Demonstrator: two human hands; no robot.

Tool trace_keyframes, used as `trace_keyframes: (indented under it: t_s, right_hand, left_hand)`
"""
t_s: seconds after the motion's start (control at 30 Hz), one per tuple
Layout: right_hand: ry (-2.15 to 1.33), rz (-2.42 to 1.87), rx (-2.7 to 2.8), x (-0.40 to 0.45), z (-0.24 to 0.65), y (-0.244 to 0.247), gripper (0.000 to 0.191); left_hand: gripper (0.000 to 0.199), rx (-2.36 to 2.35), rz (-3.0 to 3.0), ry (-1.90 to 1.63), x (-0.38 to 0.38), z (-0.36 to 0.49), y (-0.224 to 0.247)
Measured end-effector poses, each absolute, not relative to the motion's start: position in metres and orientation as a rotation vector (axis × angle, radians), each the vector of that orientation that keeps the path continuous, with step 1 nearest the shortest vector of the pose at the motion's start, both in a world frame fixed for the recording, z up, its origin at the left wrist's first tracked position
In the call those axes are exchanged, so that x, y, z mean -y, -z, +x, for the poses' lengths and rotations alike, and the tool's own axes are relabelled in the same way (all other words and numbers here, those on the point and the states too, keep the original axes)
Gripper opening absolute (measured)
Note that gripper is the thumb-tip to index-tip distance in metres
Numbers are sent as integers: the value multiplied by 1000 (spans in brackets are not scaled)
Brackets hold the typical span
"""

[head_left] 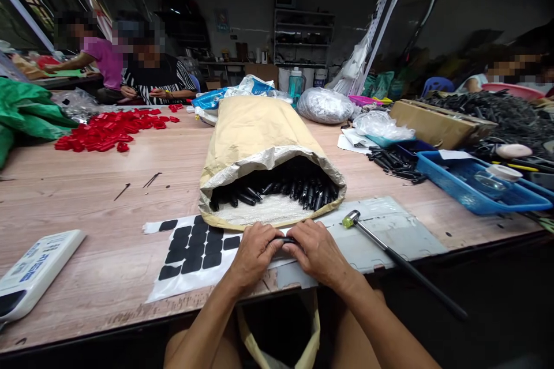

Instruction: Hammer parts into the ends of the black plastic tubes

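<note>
Between my two hands, at the table's front edge, is a small black piece (285,239). My left hand (256,251) pinches its left end and my right hand (315,249) pinches its right end. Just beyond them a beige sack (259,127) lies on its side, its mouth facing me, with many black parts (307,187) inside. Left of my left hand is a white sheet bearing black rounded squares (197,245). A hammer (389,251) with a yellowish head rests to the right of my right hand, on a grey mat (393,225), its handle reaching past the edge.
Red parts (108,130) are heaped at the back left; a white device (38,271) lies at front left. Rightward stand a blue tray (476,184), a cardboard box (437,121) and black parts. A person in a striped top (160,78) sits across the table.
</note>
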State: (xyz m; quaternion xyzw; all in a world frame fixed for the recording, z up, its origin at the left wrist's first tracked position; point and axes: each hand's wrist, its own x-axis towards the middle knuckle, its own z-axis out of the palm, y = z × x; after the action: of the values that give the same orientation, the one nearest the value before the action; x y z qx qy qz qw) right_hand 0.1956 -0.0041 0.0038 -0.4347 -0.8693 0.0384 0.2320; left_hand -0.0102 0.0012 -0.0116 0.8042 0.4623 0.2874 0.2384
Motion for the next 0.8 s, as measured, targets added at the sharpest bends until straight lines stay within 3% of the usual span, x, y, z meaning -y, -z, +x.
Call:
trace_keyframes:
  t_s: [0.43, 0.67, 0.8]
  right_hand:
    - [-269, -997, 2300, 5, 185, 5, 5]
    - [-306, -1104, 2222, 9, 203, -2, 20]
    - [-283, -1184, 2167, 11, 216, -1, 19]
  left_hand:
    - [22, -1242, 2242, -852, 2, -10, 13]
    - [21, -1259, 2249, -865, 1, -9, 11]
    - [21, -1257, 2227, -850, 2, -10, 11]
